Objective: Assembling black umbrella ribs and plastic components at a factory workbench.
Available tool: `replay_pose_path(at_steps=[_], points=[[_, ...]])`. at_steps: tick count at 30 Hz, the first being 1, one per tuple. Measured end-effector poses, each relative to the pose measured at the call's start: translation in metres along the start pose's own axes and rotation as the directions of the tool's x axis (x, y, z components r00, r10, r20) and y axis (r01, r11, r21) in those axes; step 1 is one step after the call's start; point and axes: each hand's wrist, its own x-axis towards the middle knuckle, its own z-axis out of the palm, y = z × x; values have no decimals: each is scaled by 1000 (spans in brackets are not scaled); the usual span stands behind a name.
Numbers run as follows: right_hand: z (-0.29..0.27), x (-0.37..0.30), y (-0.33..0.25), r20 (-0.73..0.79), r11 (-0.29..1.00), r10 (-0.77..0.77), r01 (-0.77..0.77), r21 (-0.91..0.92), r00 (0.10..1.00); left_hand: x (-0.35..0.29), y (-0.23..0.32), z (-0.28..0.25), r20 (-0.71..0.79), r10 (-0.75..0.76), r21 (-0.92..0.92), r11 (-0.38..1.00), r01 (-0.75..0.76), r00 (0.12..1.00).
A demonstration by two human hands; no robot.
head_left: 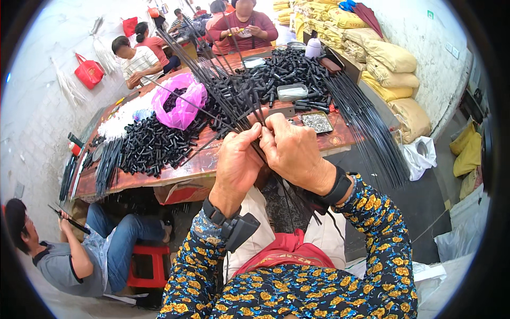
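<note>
In front of my chest, both hands are closed around a loose bundle of thin black rods. The rods fan out up and to the left over the table, and their lower ends hang between my knees. My left hand wraps the bundle from the left, thumb raised along it. Close against it, my right hand pinches some of the rods near their crossing, knuckles up. Fingers hide what exactly sits between the fingertips. Just beyond my hands lies a shallow tray of small metal pieces.
Short black tubes heap on the wooden table around a pink plastic bag. A clear box stands behind my hands. More black rods overhang the right edge. Sacks line the wall. A seated co-worker is at left.
</note>
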Motion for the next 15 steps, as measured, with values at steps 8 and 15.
replay_pose_path(at_steps=[8, 15], points=[[-2, 8, -1, 83, 990, -40, 51, -135, 996, 3, 1, 0, -62, 45, -19, 999, -46, 997], [-15, 21, -4, 33, 996, -25, 28, -88, 999, 6, 7, 5, -109, 135, -35, 990, -139, 985]])
